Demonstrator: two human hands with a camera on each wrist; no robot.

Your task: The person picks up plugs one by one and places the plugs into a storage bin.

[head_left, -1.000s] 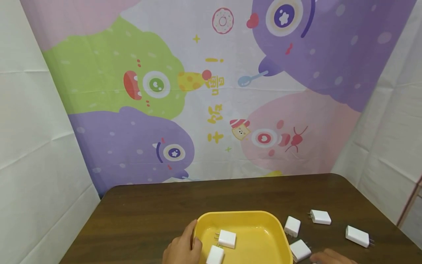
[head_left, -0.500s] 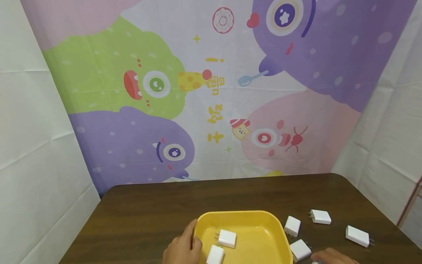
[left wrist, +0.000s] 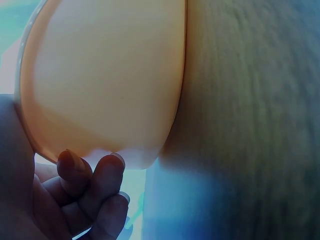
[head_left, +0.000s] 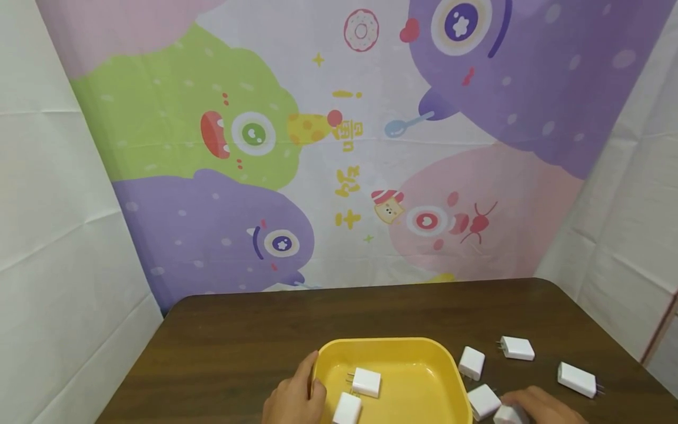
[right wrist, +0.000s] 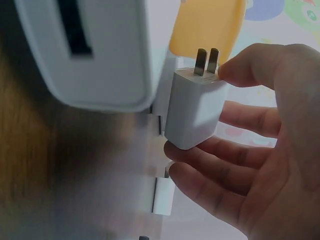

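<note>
We log the backdrop [head_left: 339,135] first: a cartoon-monster cloth hung behind a dark wood bench [head_left: 238,330]. Near the front edge of the bench sits a yellow tray [head_left: 413,359], shallow with rounded corners.

Our left hand [head_left: 293,397] grips the tray's left rim, thumb on the edge; the left wrist view shows the fingers [left wrist: 107,172] curled under the tray's outer wall. Two white chargers lie inside: one flat, prongs pointing left [head_left: 366,381], and one at the lower frame edge [head_left: 346,409].

Right of the tray, four more chargers rest on the bench: one just beside the rim [head_left: 471,362], one close below it [head_left: 484,401], one further back [head_left: 518,348], one well to the right [head_left: 577,379].

Our right hand [head_left: 537,406] holds the picked charger [right wrist: 194,107] low at the right of the tray, just beside the nearest bench charger. In the right wrist view the thumb presses by the two prongs and the fingers [right wrist: 220,155] cradle the far face; the grip is a loose pinch, the body clear of the bench.

Handling, our judgement: a small hard plastic block, light, rigid, with smooth glossy faces that may slip. Best taken across the two broad faces, clear of the metal prongs. Not fragile for a short drop into the tray.
</note>
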